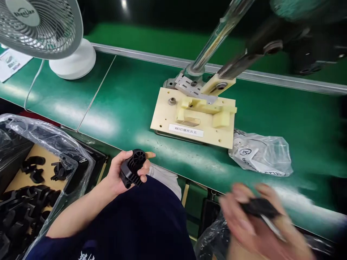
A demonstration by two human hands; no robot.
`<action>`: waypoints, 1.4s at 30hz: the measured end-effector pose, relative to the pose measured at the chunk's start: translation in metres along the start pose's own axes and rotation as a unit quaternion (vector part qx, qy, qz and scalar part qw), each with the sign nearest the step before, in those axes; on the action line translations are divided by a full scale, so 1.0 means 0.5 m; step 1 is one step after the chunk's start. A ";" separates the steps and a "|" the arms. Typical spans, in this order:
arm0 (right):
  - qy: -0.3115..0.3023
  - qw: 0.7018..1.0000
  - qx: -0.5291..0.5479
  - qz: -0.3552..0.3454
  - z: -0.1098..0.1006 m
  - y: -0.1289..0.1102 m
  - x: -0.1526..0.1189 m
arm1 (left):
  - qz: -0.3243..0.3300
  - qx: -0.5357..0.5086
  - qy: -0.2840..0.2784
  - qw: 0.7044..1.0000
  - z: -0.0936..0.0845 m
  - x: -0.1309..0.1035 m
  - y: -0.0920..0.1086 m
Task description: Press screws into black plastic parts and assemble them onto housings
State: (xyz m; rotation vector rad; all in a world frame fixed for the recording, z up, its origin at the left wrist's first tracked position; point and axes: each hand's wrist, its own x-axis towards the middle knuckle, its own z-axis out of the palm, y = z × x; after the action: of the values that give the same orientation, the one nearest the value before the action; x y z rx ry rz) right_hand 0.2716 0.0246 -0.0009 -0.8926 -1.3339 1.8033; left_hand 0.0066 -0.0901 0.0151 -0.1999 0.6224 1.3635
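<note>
My left hand (115, 178) is closed round a black plastic housing (133, 168) with a round, spoked end and ribs along one side. It is held in front of the bench edge, above my lap. At the lower right, my right hand (244, 220) is smeared by motion. Its fingers grip a small black piece (260, 207); a narrow silvery strip (273, 227) shows beside it in the same hand. The exact kind of that piece is blurred. A cream-coloured fixture (159, 117) with raised blocks and a white label lies on the bench beyond both hands.
The green bench (127, 101) carries a white fan (72, 61) at the left and a clear plastic bag (262, 153) right of the fixture. Metal posts (214, 39) rise behind the fixture. A plastic-lined box (61, 151) of black parts stands at the lower left.
</note>
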 end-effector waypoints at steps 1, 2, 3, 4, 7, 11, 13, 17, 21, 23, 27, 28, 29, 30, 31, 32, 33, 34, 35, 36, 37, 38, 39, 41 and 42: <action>-0.051 0.995 0.086 0.000 0.045 0.002 0.016 | 0.000 0.016 -0.001 1.000 -0.004 -0.003 0.000; -0.084 0.988 0.132 0.011 0.090 0.006 0.032 | 0.001 0.032 -0.003 0.999 -0.007 -0.006 0.000; -0.102 0.983 0.151 0.023 0.134 0.011 0.047 | 0.003 0.044 -0.004 0.999 -0.010 -0.010 0.000; -0.100 0.983 0.154 0.027 0.172 0.017 0.058 | 0.006 0.052 -0.003 0.999 -0.011 -0.014 0.000; -0.098 0.982 0.141 0.077 0.235 0.030 0.069 | 0.010 0.061 0.007 0.998 -0.011 -0.024 -0.003; -0.120 0.970 0.156 0.144 0.222 0.038 0.054 | 0.012 0.088 0.021 0.996 -0.016 -0.021 -0.014; -0.124 0.968 0.166 0.142 0.208 0.039 0.042 | 0.011 0.109 0.025 0.994 -0.020 -0.014 -0.020; -0.112 0.987 0.093 0.072 0.200 0.042 0.018 | -0.004 0.145 0.024 0.989 -0.023 -0.004 -0.030; -0.103 0.994 -0.016 -0.010 0.209 0.047 0.008 | -0.037 0.203 0.051 0.977 -0.015 -0.005 -0.034; -0.099 0.990 -0.082 -0.054 0.213 0.050 0.010 | -0.023 0.241 0.072 0.967 -0.009 -0.007 -0.036; -0.100 0.969 -0.181 -0.132 0.213 0.050 0.012 | 0.036 0.291 0.113 0.949 -0.001 -0.005 -0.039; -0.099 0.965 -0.193 -0.145 0.212 0.050 0.011 | 0.040 0.292 0.118 0.948 0.000 -0.004 -0.039; -0.098 0.962 -0.202 -0.157 0.212 0.049 0.010 | 0.040 0.292 0.120 0.948 0.001 -0.003 -0.040; -0.098 0.958 -0.210 -0.166 0.211 0.048 0.009 | 0.041 0.293 0.121 0.948 0.001 -0.003 -0.040; -0.100 0.955 -0.220 -0.172 0.211 0.046 0.008 | 0.044 0.296 0.122 0.946 0.001 -0.003 -0.040; -0.105 0.952 -0.231 -0.174 0.210 0.045 0.007 | 0.050 0.303 0.122 0.944 0.000 -0.003 -0.039; -0.112 0.949 -0.240 -0.172 0.209 0.042 0.007 | 0.059 0.312 0.122 0.940 -0.001 -0.004 -0.039; -0.125 0.947 -0.246 -0.166 0.208 0.040 0.007 | 0.066 0.323 0.119 0.936 -0.002 -0.005 -0.038; -0.144 0.946 -0.246 -0.157 0.207 0.039 0.008 | 0.069 0.334 0.111 0.933 -0.004 -0.006 -0.037; -0.166 0.946 -0.237 -0.145 0.205 0.038 0.008 | 0.068 0.344 0.097 0.931 -0.007 -0.008 -0.037; -0.187 0.949 -0.218 -0.128 0.203 0.039 0.009 | 0.063 0.352 0.079 0.930 -0.009 -0.010 -0.036; -0.200 0.955 -0.192 -0.107 0.201 0.041 0.009 | 0.056 0.359 0.059 0.930 -0.012 -0.012 -0.035; -0.201 0.962 -0.166 -0.080 0.200 0.044 0.008 | 0.053 0.364 0.044 0.929 -0.016 -0.014 -0.035; -0.170 0.977 -0.125 -0.026 0.200 0.051 0.005 | 0.061 0.374 0.035 0.925 -0.022 -0.019 -0.038; -0.147 0.983 -0.113 -0.004 0.201 0.055 0.002 | 0.069 0.381 0.040 0.921 -0.025 -0.022 -0.041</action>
State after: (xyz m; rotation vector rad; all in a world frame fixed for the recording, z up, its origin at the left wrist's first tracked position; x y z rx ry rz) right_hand 0.1816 -0.0280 -0.0046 -0.7547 -1.7528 1.8561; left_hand 0.0214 -0.1099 0.0060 0.4269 1.2062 1.1550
